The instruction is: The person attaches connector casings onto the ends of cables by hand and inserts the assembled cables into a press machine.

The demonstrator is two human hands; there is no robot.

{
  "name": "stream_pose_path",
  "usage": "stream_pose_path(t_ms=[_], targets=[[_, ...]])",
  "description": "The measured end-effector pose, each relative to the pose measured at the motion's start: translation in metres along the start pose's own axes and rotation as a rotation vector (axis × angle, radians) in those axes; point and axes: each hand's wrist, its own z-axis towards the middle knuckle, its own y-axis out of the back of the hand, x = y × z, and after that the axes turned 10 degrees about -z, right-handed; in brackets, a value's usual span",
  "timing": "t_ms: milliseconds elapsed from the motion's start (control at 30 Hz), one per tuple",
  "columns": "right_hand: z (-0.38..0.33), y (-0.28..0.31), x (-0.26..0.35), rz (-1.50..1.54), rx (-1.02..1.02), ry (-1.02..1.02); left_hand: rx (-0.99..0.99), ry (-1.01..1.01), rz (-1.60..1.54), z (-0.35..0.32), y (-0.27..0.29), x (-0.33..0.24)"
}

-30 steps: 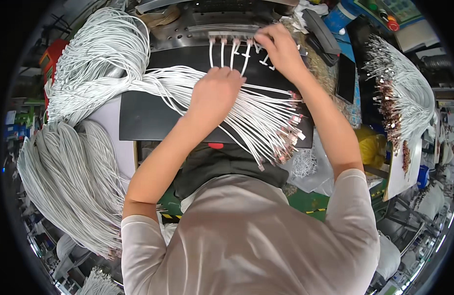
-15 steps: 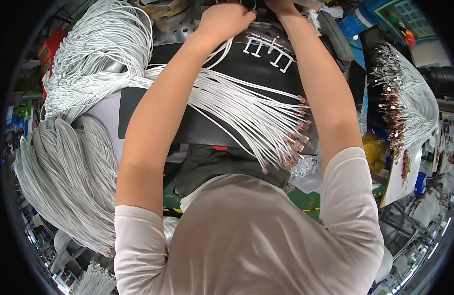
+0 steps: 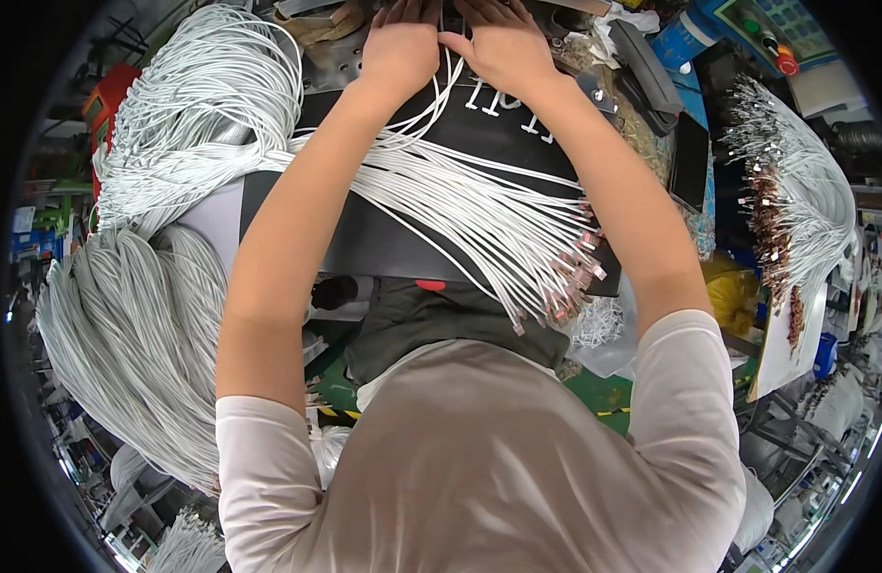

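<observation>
My left hand (image 3: 401, 50) and my right hand (image 3: 503, 50) are side by side at the top edge, over the far end of the black work surface (image 3: 298, 215). Both have their fingers stretched forward, with the tips at or past the picture's edge. The right thumb sticks out toward the left hand. A few white cables (image 3: 449, 81) rise between the hands; their ends are hidden. Under my forearms lies a fanned bundle of white cables (image 3: 460, 196) with brownish-red connector ends (image 3: 570, 286). White T-shaped pieces (image 3: 476, 95) show partly behind my right hand.
A large coiled heap of white cables (image 3: 198, 95) rises at the left, with greyish cables (image 3: 136, 353) hanging below it. On the right are a dark phone-like slab (image 3: 689, 162), a blue container (image 3: 684, 40), a yellow bag (image 3: 727, 291) and another hanging cable bundle (image 3: 804, 191).
My right hand has come left and nearer, beside the left hand. The left hand has shifted slightly left, and its fingers now point forward. My right hand now covers part of the white T-shaped pieces.
</observation>
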Motion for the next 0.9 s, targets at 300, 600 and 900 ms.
stream_pose_path(t_ms=[300, 600, 900], targets=[[-0.001, -0.004, 0.005, 0.028, -0.036, -0.080, 0.020, 0.093, -0.004, 0.008, -0.006, -0.003], [0.009, -0.004, -0.007, -0.029, -0.054, 0.078, -0.066, 0.109, 0.017, 0.008, -0.016, -0.009], [0.002, -0.008, 0.016, -0.241, -0.019, -0.235, 0.141, 0.254, 0.129, 0.012, -0.014, -0.018]])
